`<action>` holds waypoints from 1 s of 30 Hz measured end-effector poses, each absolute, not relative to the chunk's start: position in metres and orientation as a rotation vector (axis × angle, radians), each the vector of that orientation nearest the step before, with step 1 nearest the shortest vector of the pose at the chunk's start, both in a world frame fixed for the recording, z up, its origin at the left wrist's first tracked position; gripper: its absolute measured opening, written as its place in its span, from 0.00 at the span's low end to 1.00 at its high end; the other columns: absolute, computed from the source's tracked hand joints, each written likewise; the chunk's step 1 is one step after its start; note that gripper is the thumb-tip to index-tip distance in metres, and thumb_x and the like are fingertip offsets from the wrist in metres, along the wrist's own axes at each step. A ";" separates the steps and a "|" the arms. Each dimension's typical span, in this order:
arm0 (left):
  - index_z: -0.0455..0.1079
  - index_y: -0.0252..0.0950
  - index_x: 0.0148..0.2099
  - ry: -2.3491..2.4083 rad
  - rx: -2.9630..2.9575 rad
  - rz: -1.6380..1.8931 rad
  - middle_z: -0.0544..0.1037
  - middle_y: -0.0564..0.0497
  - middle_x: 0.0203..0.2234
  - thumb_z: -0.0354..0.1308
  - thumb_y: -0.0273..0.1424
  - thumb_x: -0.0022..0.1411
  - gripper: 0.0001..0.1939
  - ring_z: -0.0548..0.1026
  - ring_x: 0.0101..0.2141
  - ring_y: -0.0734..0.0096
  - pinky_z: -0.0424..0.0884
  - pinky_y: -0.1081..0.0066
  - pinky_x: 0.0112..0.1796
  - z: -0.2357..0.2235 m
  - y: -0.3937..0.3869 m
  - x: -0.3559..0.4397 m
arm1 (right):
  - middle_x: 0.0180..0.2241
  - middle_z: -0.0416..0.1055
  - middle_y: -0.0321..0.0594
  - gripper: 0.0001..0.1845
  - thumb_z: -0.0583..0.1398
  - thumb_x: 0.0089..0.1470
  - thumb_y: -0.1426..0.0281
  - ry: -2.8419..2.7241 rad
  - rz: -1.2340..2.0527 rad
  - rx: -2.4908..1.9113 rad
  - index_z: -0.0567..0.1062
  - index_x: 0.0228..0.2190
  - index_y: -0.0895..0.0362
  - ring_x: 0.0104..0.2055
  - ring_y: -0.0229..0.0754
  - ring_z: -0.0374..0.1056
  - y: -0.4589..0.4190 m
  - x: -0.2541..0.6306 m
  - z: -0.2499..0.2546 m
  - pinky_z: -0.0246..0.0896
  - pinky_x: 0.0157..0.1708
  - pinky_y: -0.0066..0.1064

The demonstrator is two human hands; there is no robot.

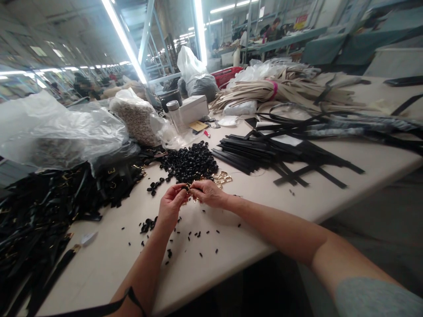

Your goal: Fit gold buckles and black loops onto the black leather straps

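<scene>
My left hand (172,202) and my right hand (209,193) meet above the table, thumbs and fingers pinched together. Between their fingertips is a small gold buckle (188,188) with a bit of black at the left fingers; the fingers hide most of it. Just beyond lies a heap of small black loops (190,160). Several gold buckles (223,178) rest beside my right hand, and more gold shows under its fingers. Tiny black pieces (198,234) are scattered on the table (238,259) nearer to me. A black strap (109,308) crosses my left forearm at the bottom.
Black straps with gold buckles (42,220) pile up on the left. Flat black strips (251,152) lie to the right, with beige strips (251,93) behind. Plastic bags (62,127), a clear jar (176,115) and a white box (194,109) stand at the back.
</scene>
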State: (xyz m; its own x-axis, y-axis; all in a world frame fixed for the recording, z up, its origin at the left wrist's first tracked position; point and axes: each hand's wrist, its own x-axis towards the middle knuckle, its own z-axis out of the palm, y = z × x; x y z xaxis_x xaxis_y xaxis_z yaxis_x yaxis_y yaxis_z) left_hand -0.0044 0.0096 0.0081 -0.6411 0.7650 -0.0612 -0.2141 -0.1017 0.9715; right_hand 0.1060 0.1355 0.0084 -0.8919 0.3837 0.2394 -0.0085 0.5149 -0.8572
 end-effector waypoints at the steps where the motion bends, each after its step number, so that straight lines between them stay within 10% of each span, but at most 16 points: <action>1: 0.74 0.34 0.42 1.520 0.684 1.802 0.78 0.50 0.29 0.70 0.35 0.49 0.18 0.73 0.26 0.78 0.69 0.79 0.28 0.007 0.009 -0.004 | 0.21 0.67 0.32 0.10 0.57 0.58 0.73 -2.375 1.307 -0.290 0.73 0.26 0.60 0.22 0.30 0.60 0.135 0.106 0.009 0.50 0.26 0.22; 22: 0.70 0.33 0.35 1.186 0.273 1.782 0.71 0.58 0.23 0.75 0.30 0.39 0.21 0.62 0.16 0.90 0.57 0.89 0.15 0.012 0.015 0.004 | 0.25 0.70 0.37 0.15 0.56 0.61 0.63 -2.591 0.806 -0.173 0.73 0.26 0.59 0.26 0.33 0.58 0.130 0.110 0.009 0.45 0.28 0.26; 30: 0.67 0.36 0.38 1.449 0.554 1.888 0.74 0.55 0.22 0.69 0.39 0.49 0.18 0.72 0.20 0.78 0.64 0.81 0.20 0.005 0.011 0.008 | 0.19 0.65 0.34 0.18 0.56 0.59 0.65 -2.604 0.901 -0.275 0.72 0.21 0.59 0.22 0.31 0.54 0.133 0.111 0.017 0.42 0.24 0.25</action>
